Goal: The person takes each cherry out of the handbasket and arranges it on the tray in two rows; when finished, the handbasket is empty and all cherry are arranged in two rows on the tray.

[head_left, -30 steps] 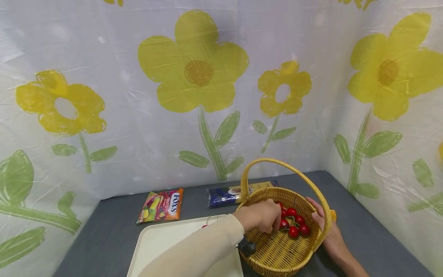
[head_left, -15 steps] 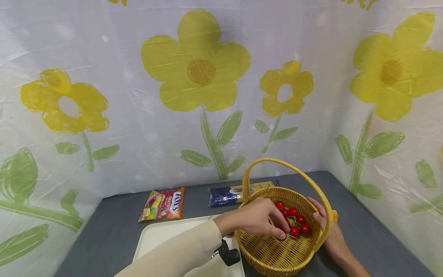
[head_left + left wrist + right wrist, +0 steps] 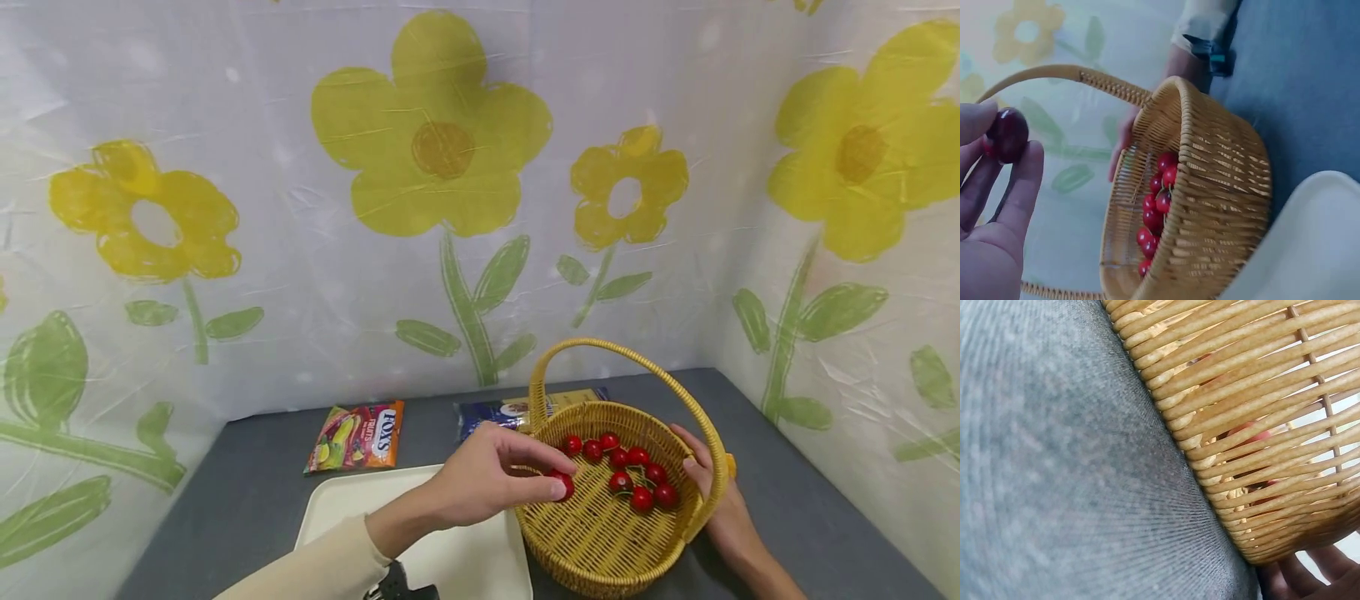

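Note:
My left hand (image 3: pixel 487 475) pinches a red cherry (image 3: pixel 562 486) between thumb and fingertips, at the left rim of the wicker basket (image 3: pixel 585 542). The left wrist view shows this cherry (image 3: pixel 1009 135) dark and glossy, apart from the basket. Several red cherries (image 3: pixel 642 500), some with green stems, lie toward the back and right inside the basket. My right hand (image 3: pixel 716 500) holds the basket's right side, its thumb at the rim below the tall handle (image 3: pixel 637 354). In the right wrist view, fingers (image 3: pixel 1329 565) show at the woven wall (image 3: pixel 1260 425).
A cream tray (image 3: pixel 360 496) lies left of the basket, partly under my left arm. Behind it lies a Fox's candy bag (image 3: pixel 356 437). A blue and yellow packet (image 3: pixel 487 414) lies behind the basket. A small orange-yellow thing (image 3: pixel 731 465) shows beside the handle's right end.
My left hand has drawn back leftward from among the cherries to the basket's left rim, and a cherry now shows in its fingers. The right hand stays on the basket.

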Demonstrator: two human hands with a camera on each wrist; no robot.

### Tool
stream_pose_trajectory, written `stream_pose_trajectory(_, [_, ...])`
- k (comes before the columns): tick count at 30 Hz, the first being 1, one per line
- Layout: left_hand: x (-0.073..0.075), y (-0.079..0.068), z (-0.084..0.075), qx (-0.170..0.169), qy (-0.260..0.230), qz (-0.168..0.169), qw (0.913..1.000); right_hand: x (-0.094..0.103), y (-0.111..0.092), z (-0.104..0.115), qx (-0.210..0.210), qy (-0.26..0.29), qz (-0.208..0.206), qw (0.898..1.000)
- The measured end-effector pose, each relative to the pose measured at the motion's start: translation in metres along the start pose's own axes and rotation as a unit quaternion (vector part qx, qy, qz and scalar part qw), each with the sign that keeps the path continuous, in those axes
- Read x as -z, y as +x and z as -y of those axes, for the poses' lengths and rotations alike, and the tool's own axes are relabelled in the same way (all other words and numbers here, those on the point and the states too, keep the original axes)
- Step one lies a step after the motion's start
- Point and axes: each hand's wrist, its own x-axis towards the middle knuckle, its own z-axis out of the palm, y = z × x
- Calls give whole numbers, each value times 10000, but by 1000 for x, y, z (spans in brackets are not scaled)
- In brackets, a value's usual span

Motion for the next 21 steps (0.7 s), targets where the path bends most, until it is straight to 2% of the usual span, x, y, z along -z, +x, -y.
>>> stream_pose_trajectory(3, [11,-20,3,55,-439,-235,9987,-1,1,0,-86,2,-9,10000])
stream_pose_trajectory(6, [21,-41,10,-46,-681,-479,9965,-1,1,-1,-78,8,-27,10000])
stream_pose_trajectory(8, [28,-55,14,-143,-698,-694,9950,-2,0,-1,-35,27,-34,10000])
stream_pose_trajectory(11, [39,-75,22,-102,-447,-1177,9920,-2,0,-2,34,83,-35,10000])
stream_pose_trajectory(15, [55,-98,31,344,89,-1867,9818,-1,0,-1,76,131,-6,9999])
stream_pose_trajectory(18, [64,-115,38,730,250,-2169,9731,0,1,-1,81,157,18,9998])
stream_pose_trajectory(21, [71,-130,47,925,204,-2356,9672,0,2,-1,64,160,-9,9999])
